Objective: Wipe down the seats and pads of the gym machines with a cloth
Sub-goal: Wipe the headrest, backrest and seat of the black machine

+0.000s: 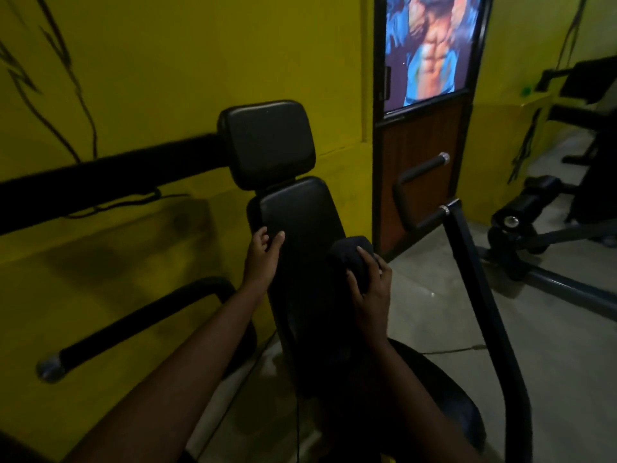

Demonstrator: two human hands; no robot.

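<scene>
Yellow wall [150, 61] fills the left half of the frame; grey floor [434, 312] occupies the right. A door [420, 168] with a poster [434, 45] stands upper right of centre.

At centre, one gym machine: a long black back pad [300, 212] running from mid-frame toward the bottom, with a smaller square head pad [267, 142] just above it. A padded handle [133, 325] projects at lower left; a dark frame bar [484, 295] slopes down the right side.

Cloth [347, 253]: dark, bunched, lying against the right edge of the back pad, right of centre.

Right hand [370, 292]: fingers curled over the cloth, gripping it against the pad.

Left hand [262, 259]: fingers wrapped round the left edge of the back pad, thumb on its front face, gripping it.
</scene>
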